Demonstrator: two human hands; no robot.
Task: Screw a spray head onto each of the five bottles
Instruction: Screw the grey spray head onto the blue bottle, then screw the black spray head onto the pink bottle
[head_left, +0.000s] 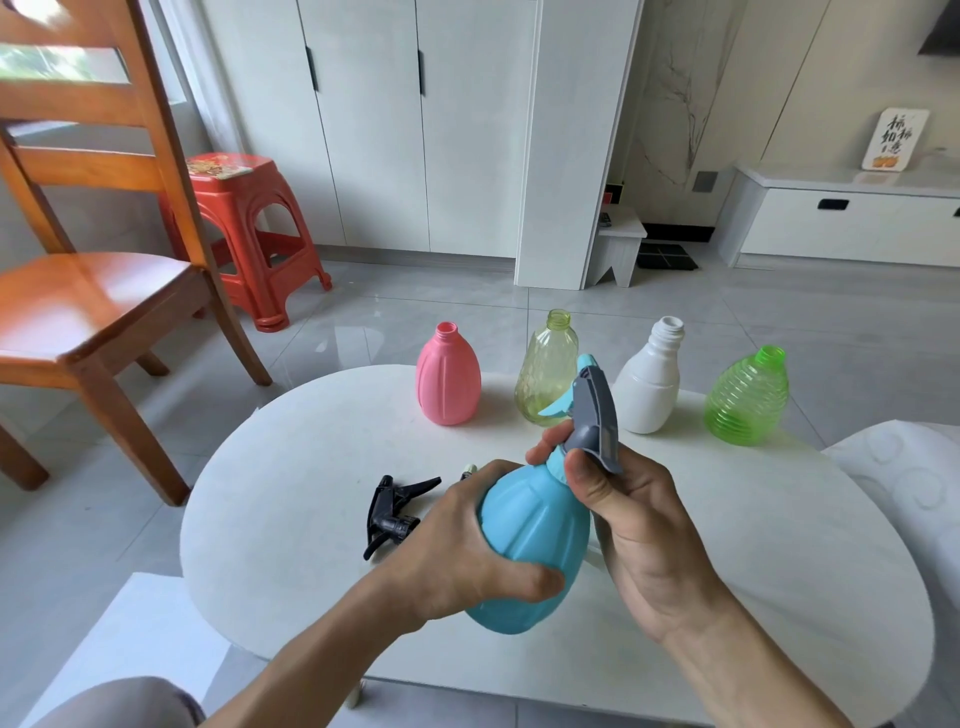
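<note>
Left hand (467, 545) grip wraps light-blue ribbed plastic bottle (530, 545); right hand (639, 535) grip pinches grey-blue spray head (592, 415) on neck. Black spray heads (395, 512) at 9 o'clock on white tabletop (291, 467).

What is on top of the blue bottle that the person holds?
A grey spray head with a blue trigger sits on the blue bottle. The right hand grips its collar, so the thread is hidden. The left hand holds the bottle's body.

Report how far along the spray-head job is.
Nothing is finished yet. In hand: the left hand holds the blue bottle while the right hand grips the grey spray head at its neck. Left: the pink bottle, yellow-green bottle, white bottle and green bottle stand open-necked.
</note>
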